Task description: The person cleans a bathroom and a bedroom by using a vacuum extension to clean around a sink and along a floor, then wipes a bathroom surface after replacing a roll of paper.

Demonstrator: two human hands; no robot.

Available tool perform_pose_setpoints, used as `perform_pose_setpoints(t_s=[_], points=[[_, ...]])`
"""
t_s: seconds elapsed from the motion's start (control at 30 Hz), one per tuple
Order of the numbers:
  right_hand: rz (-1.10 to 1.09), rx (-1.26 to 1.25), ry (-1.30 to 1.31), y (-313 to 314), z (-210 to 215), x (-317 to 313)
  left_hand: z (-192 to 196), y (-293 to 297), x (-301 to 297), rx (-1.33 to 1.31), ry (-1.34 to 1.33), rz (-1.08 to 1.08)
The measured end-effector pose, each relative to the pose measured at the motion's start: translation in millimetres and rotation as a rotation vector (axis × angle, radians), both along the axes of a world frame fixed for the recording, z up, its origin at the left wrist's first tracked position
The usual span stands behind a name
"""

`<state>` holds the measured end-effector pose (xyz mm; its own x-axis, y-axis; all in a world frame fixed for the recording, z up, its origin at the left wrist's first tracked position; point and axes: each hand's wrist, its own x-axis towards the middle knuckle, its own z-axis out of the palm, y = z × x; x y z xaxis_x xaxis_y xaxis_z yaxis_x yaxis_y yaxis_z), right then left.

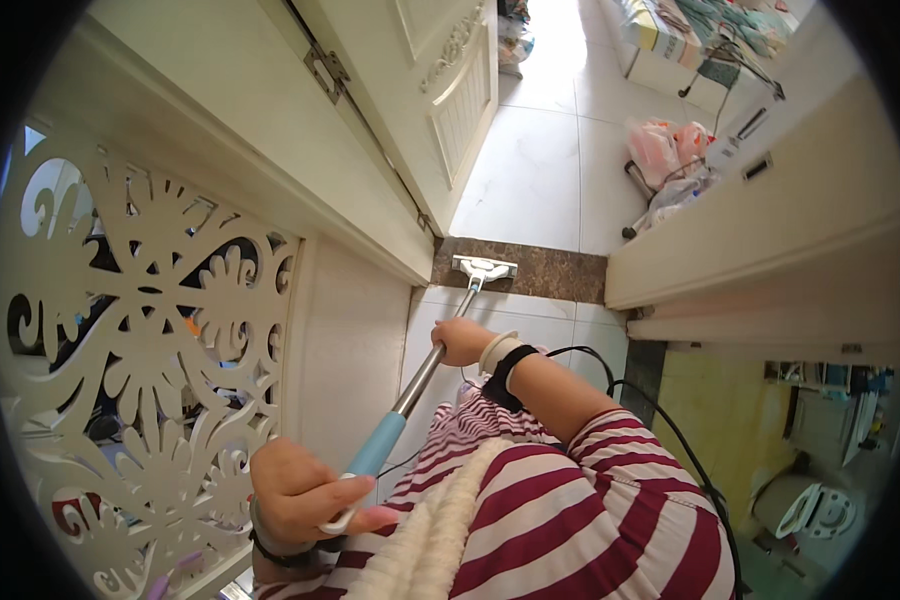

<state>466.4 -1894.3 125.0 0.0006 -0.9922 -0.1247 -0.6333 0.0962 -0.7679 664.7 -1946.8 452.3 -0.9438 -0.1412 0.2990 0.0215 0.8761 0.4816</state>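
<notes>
Clearly the mop (440,345) is a light, rigid thing: a long metal pole with a blue grip, its flat head (484,268) resting on the brown threshold strip (560,272) at the doorway. Best held as it is, two hands apart. From the head view, the left hand (305,495) wraps the grip's end; the right hand (462,341) closes around the bare pole, arm stretched forward.

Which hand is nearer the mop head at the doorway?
Right. The right hand grips the metal pole partway down, closer to the mop head. The left hand holds the blue grip at the top end, farthest away.
</notes>
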Motion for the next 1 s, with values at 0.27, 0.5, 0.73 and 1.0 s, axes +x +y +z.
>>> perform_pose_setpoints(t_s=[0.27,0.5,0.73,1.0], points=[[-0.054,-0.006,-0.154,111,14,9,13,57,-40,0.042,0.234,-0.415],[-0.210,0.089,-0.296,188,40,24,32,108,-58,-0.012,0.254,-0.495],[-0.984,-0.494,-0.359,182,38,71,32,143,-55,-0.123,0.248,-0.198],[-0.722,-0.611,-0.522,144,41,85,41,160,-35,-0.388,0.428,0.061]])
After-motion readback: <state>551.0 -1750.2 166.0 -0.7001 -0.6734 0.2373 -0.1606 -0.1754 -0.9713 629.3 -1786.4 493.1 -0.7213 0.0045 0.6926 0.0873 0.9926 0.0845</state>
